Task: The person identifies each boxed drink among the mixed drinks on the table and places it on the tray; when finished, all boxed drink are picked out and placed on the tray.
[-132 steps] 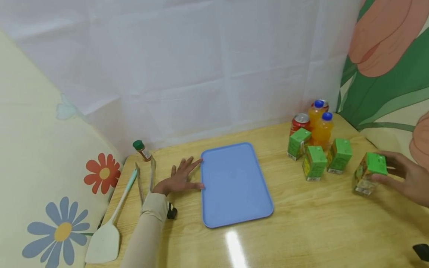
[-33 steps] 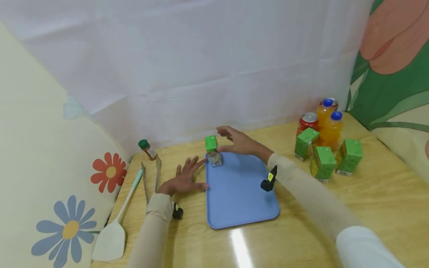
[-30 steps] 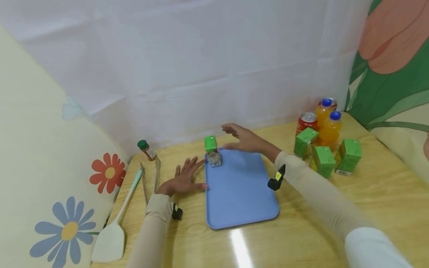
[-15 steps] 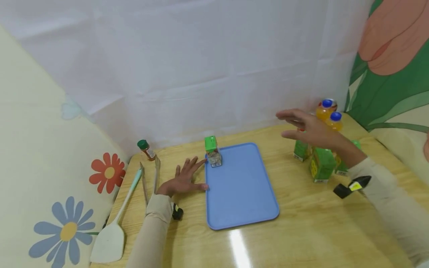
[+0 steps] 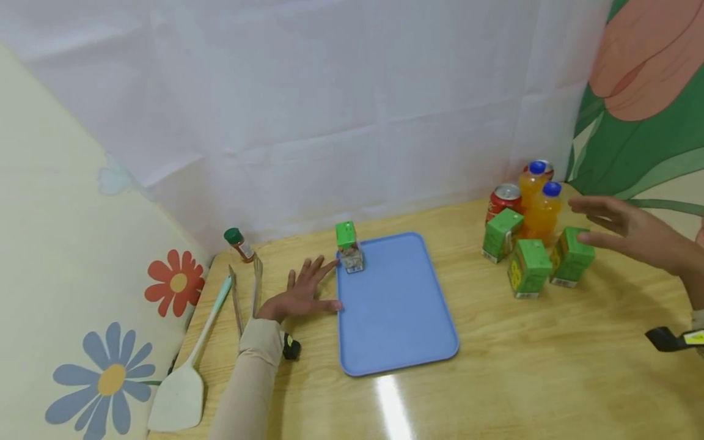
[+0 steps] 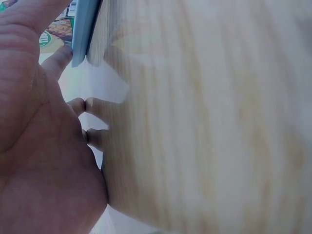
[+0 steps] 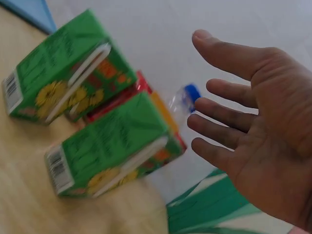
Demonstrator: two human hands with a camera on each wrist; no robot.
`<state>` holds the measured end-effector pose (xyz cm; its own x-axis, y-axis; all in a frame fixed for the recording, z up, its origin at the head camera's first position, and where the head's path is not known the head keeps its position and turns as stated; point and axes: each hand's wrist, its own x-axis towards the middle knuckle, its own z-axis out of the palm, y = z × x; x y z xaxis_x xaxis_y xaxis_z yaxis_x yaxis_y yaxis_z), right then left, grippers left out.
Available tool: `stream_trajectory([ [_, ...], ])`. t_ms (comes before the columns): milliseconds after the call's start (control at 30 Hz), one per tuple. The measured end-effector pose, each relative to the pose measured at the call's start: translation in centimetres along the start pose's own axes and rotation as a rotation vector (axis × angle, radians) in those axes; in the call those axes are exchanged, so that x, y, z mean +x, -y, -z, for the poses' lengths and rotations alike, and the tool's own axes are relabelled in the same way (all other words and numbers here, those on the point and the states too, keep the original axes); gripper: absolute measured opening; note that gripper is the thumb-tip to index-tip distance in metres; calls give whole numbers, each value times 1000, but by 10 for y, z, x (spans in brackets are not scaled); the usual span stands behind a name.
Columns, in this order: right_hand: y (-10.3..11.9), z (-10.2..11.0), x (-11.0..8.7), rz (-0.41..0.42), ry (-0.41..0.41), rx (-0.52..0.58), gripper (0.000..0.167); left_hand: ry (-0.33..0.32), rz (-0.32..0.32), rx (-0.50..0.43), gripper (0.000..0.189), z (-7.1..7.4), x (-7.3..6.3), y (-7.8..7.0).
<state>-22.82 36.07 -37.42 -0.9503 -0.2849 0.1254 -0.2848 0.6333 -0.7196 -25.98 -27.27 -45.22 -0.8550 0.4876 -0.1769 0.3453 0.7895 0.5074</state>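
Note:
My left hand (image 5: 301,296) rests with spread fingers at the left edge of a blue tray (image 5: 396,311), its thumb and a fingertip touching the rim. A green juice box (image 5: 349,247) stands upright in the tray's far left corner. At the right, my right hand (image 5: 632,232) hovers with fingers extended, holding nothing. Close to it is the rightmost of three more juice boxes (image 5: 572,256). In the right wrist view, the open palm faces two juice boxes (image 7: 112,146) with white straws on their sides.
Behind the boxes stand two orange drink bottles (image 5: 541,214) with blue caps and red cans (image 5: 503,200). On the left lie a white spatula (image 5: 178,397), metal tongs (image 5: 255,287) and a green-capped spice jar (image 5: 239,245). A white cloth (image 5: 352,122) hangs behind the table.
My right hand brought a juice box from the right onto the tray, let go of it, and moved back right to the other boxes. The left hand has stayed at the tray edge.

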Motion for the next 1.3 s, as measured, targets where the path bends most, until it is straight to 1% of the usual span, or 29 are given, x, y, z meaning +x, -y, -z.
stream_trajectory([
  [133, -22, -13, -11, 0, 13, 12, 75, -3, 2, 5, 99, -1, 0, 0],
  [333, -39, -31, -19, -44, -12, 87, 80, 1, 12, 14, 99, -5, 0, 0],
  [467, -44, -36, -22, -65, -34, 113, 80, 0, 17, 16, 99, -4, -2, 0],
  [567, -45, -37, -24, -88, -62, 77, 75, -1, 18, 18, 99, -4, -3, 1],
  [667, -45, -38, -27, -116, -110, 36, 72, 2, 11, 17, 99, -4, -3, 1],
  [767, -45, -37, -29, -141, -156, 30, 72, 7, 6, 12, 98, -4, -2, 2],
  [900, -40, -29, -27, -149, -218, 39, 76, 17, 14, -5, 98, -3, -2, 1],
  [1000, -31, -18, -21, -139, -249, 30, 75, 20, 22, -8, 98, -2, -2, 1],
  [1167, -7, 1, -7, -94, -279, 16, 71, 9, 18, -2, 98, -1, -1, 0],
  [1300, 15, 9, 6, -46, -285, 0, 69, 5, 17, -9, 98, 1, -1, -1],
])
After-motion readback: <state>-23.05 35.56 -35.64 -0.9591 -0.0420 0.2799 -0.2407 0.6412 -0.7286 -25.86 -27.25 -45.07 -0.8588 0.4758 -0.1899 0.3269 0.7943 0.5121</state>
